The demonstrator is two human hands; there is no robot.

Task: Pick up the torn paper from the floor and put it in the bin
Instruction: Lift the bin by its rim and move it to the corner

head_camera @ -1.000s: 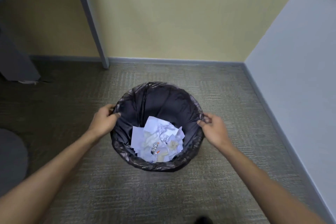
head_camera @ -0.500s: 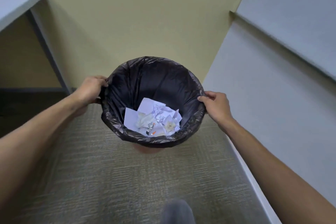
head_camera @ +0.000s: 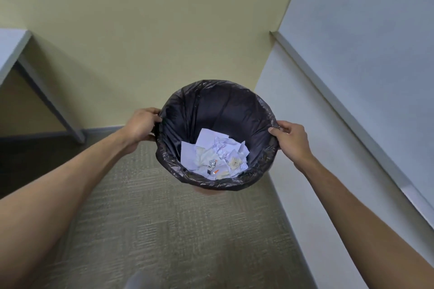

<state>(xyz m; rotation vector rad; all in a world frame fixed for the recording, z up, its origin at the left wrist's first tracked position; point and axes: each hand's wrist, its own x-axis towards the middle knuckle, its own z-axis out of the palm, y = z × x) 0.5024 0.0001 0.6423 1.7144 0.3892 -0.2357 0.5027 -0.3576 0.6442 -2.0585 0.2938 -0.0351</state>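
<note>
pale yellow wall (head_camera: 164,19), grey carpet (head_camera: 176,230) — a white desk (head_camera: 9,47) at left, grey-white partition (head_camera: 375,54) at right.

Bin (head_camera: 218,191) body hidden beneath liner (head_camera: 225,110).

Two bare forearms reach in from the lower corners, one on each side, with no sleeve showing anywhere along them up to the picture's edge. The left hand (head_camera: 140,126) and the right hand (head_camera: 292,139) are bare too: no glove, ring, watch or band shows at the wrists. The fingers (head_camera: 283,128) have short nails. No clothing shows.
</note>
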